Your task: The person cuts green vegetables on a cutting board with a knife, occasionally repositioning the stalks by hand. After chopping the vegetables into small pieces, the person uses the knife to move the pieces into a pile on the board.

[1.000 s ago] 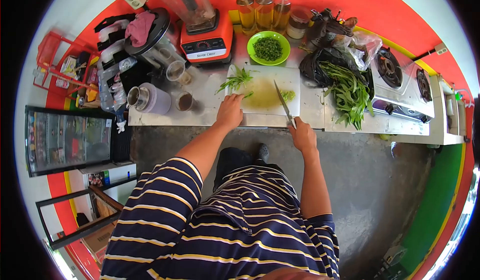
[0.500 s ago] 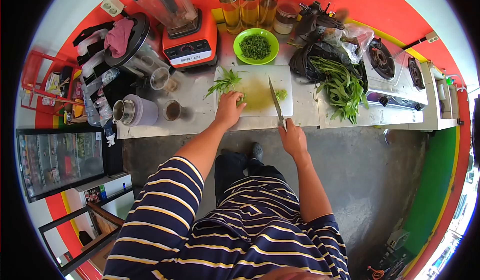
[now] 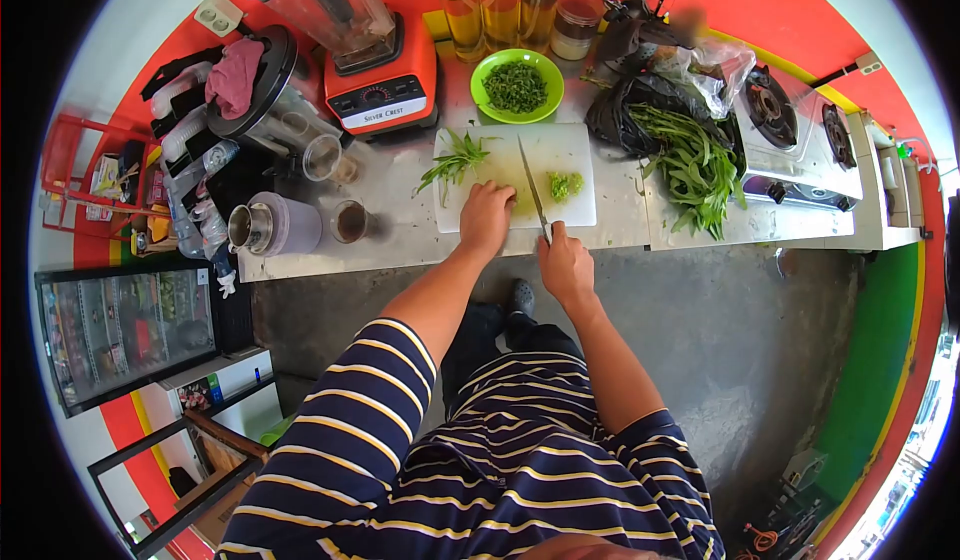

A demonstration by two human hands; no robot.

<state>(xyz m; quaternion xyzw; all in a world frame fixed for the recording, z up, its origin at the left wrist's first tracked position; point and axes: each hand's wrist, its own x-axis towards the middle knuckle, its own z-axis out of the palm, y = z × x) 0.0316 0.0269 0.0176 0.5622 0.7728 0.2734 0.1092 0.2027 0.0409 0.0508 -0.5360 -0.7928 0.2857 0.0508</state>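
Left hand (image 3: 488,218) bunched on cutting board (image 3: 572,148), hold unclear, right hand (image 3: 566,263) gripping knife (image 3: 531,182), leafy sprigs (image 3: 457,157) board-left beyond left hand, chopped greens (image 3: 565,185) board-right.

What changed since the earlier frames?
Left hand moved right, further onto the cutting board; the knife, in the right hand, moved left towards it. No visible grab or release. Leafy sprigs, chopped pile and green bowl stayed put.
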